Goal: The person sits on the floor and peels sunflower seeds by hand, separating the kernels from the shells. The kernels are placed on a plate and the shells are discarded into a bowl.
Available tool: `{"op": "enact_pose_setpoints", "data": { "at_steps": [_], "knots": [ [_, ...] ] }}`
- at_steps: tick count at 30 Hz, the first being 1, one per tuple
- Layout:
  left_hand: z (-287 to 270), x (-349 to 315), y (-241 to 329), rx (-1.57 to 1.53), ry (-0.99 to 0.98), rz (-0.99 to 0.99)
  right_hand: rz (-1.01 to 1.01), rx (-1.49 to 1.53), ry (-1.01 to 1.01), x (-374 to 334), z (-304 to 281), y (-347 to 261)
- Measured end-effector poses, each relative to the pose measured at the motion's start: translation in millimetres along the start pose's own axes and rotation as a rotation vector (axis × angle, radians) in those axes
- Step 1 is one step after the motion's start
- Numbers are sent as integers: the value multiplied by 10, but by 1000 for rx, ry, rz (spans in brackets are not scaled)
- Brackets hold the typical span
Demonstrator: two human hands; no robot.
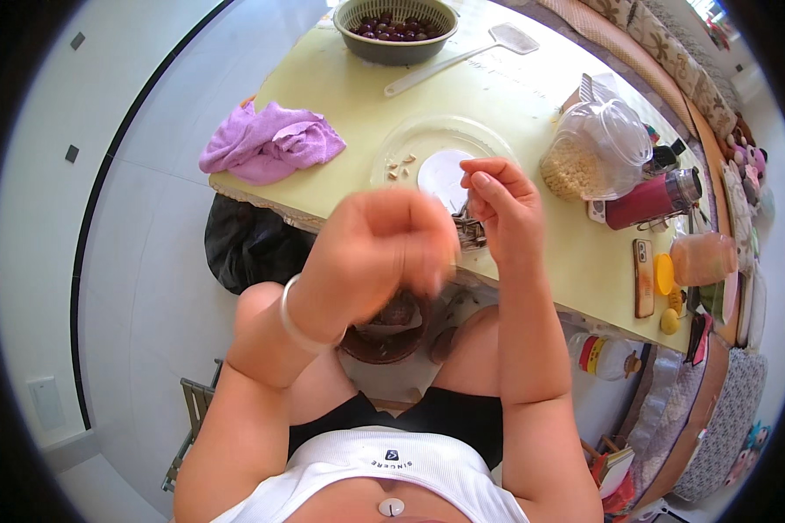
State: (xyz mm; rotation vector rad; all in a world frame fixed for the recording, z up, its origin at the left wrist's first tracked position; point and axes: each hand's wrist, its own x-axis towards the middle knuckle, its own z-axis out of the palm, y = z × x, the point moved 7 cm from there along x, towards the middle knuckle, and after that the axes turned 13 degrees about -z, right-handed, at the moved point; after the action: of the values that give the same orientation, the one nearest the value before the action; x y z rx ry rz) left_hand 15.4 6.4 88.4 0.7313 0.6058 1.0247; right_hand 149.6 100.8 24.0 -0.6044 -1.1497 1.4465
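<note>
My left hand hangs in front of the table edge, its fingers smeared by motion, so what they hold cannot be made out. Beside it, my right hand is raised with thumb and index finger pinched together; anything between them is too small to name. Behind both hands lies a clear round plate with a white disc on it. A few small pale kernels sit on its left part. Dark striped seeds are heaped by the table edge, partly hidden by my hands.
Around the table are a purple cloth, a colander of dark fruit, a fly swatter, a clear tub of pale kernels, a maroon flask and a phone. A brown bin stands between my knees.
</note>
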Motion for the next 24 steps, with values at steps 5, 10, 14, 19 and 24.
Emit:
{"op": "enact_pose_setpoints", "data": {
  "at_steps": [5, 10, 14, 19, 24],
  "knots": [
    [-787, 485, -458, -215, 189, -82, -8, 77, -136, -44, 237, 94],
    [-777, 584, -586, -358, 105, -165, -36, 1, -126, -61, 285, 120],
    [-746, 614, -609, -382, 66, -195, -26, -6, -77, -81, 252, 130],
    [-829, 658, -716, -386, -30, -243, -106, -89, -73, -93, 198, 107],
    [-865, 641, -665, -304, 103, -258, -315, -376, -77, -69, 196, -47]
  ]
}}
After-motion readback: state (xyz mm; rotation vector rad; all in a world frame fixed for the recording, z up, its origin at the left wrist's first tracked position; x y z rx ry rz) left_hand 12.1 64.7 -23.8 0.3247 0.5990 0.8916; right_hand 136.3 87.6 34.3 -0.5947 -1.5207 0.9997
